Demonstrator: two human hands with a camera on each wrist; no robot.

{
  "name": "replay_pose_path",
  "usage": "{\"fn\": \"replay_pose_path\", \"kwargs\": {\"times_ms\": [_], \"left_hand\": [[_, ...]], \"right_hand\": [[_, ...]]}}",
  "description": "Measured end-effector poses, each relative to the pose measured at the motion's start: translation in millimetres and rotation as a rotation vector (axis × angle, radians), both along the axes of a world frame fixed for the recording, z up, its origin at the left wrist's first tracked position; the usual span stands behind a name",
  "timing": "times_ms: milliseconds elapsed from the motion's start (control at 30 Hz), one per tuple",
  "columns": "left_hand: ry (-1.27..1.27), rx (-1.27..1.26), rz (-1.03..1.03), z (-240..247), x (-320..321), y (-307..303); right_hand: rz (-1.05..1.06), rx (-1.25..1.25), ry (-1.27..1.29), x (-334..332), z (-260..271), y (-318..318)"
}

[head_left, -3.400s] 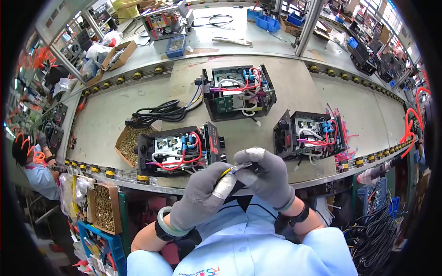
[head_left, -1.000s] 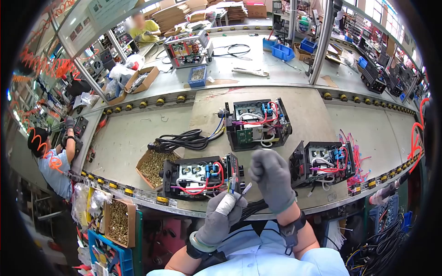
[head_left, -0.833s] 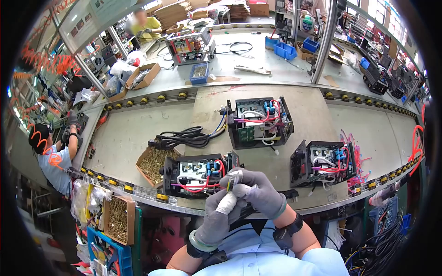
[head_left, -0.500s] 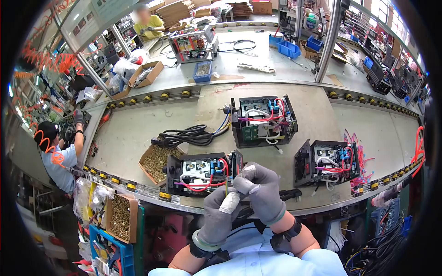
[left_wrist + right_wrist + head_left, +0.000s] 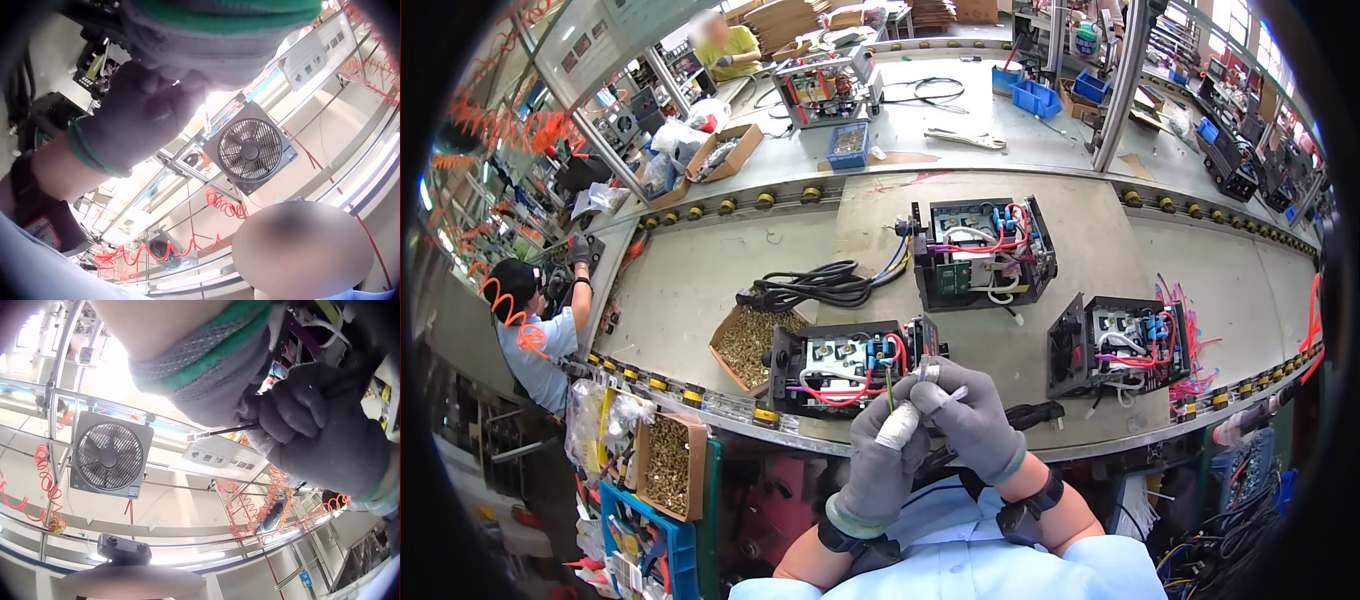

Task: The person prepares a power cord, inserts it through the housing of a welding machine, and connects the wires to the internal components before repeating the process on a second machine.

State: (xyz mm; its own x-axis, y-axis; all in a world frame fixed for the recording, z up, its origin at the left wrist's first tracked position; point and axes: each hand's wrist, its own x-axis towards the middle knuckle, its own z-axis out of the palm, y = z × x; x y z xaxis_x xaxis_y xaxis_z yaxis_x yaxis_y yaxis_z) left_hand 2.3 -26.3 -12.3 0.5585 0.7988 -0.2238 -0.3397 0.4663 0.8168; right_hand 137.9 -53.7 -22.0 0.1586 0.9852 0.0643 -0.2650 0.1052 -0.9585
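Observation:
Both hands wear grey gloves and meet just in front of the nearest open black unit (image 5: 845,362). My left hand (image 5: 887,437), one finger wrapped in white tape, grips a yellow-green wire (image 5: 888,386) that stands up towards the unit. My right hand (image 5: 975,420) curls against it and pinches a thin white strip (image 5: 956,393) that pokes out to the right. The right wrist view shows the left hand (image 5: 325,444) clenched, with a thin strip (image 5: 219,431) running from it to the right glove. From the left wrist view I see only the right hand (image 5: 140,112) from below.
Two more open black units (image 5: 982,250) (image 5: 1118,345) with red, white and blue wiring stand on the conveyor table (image 5: 700,270). A cardboard box of screws (image 5: 743,345) and a coiled black cable (image 5: 815,285) lie left of them. Another worker (image 5: 535,320) sits at the left.
One second ago my right hand was raised above and apart from the left. It came down onto the left hand, and both now stay pressed together, a little lower in front of the unit.

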Motion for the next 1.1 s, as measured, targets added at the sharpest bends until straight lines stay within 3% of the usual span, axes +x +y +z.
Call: {"fn": "replay_pose_path", "kwargs": {"times_ms": [67,133,200,367,433,533,667,733,767,867,933,1000,1100], "left_hand": [[0.016,0.044,0.008,-3,3,-6],[0.06,0.13,0.177,3,16,-16],[-0.006,0.139,0.122,-19,10,-21],[-0.046,0.104,0.094,-16,18,-28],[-0.037,0.076,0.093,-12,15,-27],[-0.11,0.113,0.038,-19,10,-23],[0.018,0.319,0.052,-26,14,-22],[0.099,0.391,0.058,-17,19,-13],[0.093,0.42,0.001,-12,21,-8],[0.108,0.431,-0.209,5,25,3],[0.122,0.435,-0.348,10,29,6],[0.157,0.376,-0.434,21,37,3],[0.158,0.379,-0.541,42,56,16]], "right_hand": [[-0.039,-0.019,0.041,-4,4,-2],[-0.077,-0.026,0.081,-9,7,-2],[-0.246,0.045,0.195,-17,9,-6],[-0.294,0.107,0.334,-16,1,-10],[-0.198,-0.015,0.252,-11,6,-10],[-0.145,-0.008,0.25,-2,3,-8],[-0.286,-0.117,0.321,28,8,-18],[-0.086,-0.09,0.096,41,5,-27],[-0.042,0.047,0.093,40,5,-29],[-0.063,0.196,0.004,62,6,-31],[-0.109,0.177,-0.196,78,27,-39],[-0.097,0.364,-0.73,100,41,-41],[-0.153,0.307,-0.815,100,60,-54]]}}
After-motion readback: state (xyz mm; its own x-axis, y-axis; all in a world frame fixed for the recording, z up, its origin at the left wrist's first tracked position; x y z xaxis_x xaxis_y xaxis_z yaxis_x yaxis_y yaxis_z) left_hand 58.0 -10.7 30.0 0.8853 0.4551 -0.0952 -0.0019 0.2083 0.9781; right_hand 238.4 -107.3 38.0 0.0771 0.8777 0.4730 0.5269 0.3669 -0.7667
